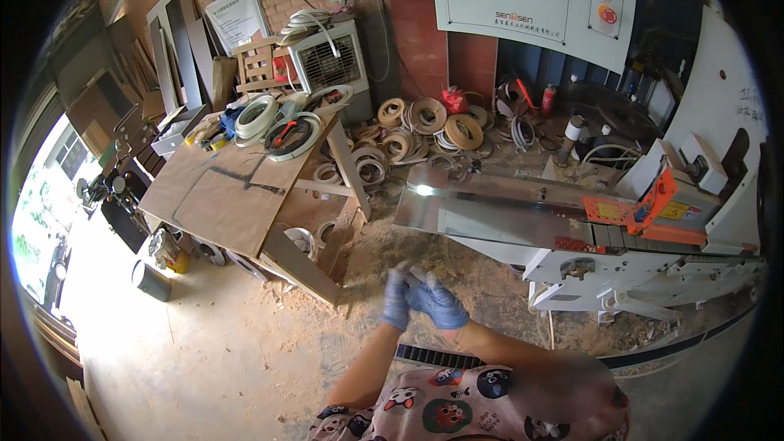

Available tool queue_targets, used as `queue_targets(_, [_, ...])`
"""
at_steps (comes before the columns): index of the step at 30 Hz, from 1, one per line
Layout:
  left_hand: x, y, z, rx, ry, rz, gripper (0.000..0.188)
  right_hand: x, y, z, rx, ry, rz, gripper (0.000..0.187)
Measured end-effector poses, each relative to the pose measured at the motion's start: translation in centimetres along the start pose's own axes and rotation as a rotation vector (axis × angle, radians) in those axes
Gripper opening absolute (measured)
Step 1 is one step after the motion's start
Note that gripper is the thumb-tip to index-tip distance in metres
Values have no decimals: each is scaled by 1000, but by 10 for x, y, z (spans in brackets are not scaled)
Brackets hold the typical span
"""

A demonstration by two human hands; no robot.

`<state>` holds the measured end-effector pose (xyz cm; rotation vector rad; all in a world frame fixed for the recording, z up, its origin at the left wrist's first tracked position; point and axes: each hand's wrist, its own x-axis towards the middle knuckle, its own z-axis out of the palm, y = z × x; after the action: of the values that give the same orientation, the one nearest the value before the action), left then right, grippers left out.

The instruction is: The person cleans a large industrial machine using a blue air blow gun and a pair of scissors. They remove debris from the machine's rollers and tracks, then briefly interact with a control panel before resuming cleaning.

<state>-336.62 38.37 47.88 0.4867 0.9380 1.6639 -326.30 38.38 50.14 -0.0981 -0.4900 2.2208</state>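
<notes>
My left hand (397,300) and my right hand (439,302), both in blue-grey work gloves, meet in front of my body. Their inner sides touch or nearly touch, and the fingers point away from me. No object shows between them. The fingertips are lighter in colour and slightly blurred. Both hands are over the sawdust-strewn floor, between a wooden worktable (220,204) on the left and the metal bed (482,200) of a white machine on the right.
Coils of edge banding (427,115) lie heaped beyond the hands. White coils (256,120) and a red-handled tool (285,132) rest on the worktable. A control panel (531,12) hangs at upper right. An orange guard (653,202) sits on the machine. A dark bucket (151,281) stands left.
</notes>
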Motion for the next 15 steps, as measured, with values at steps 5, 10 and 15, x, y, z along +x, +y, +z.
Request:
queue_targets(5, [-3,-35,14,-167,18,-152,35,-10,-26,-17,-222,251,158,55])
queue_targets(10, [29,-45,-8,-464,326,-265,39,-14,-36,-11,-378,-123,103,65])
queue_targets(15, [62,-60,-75,-434,346,-95,52,-4,-11,-44,-262,38,350,62])
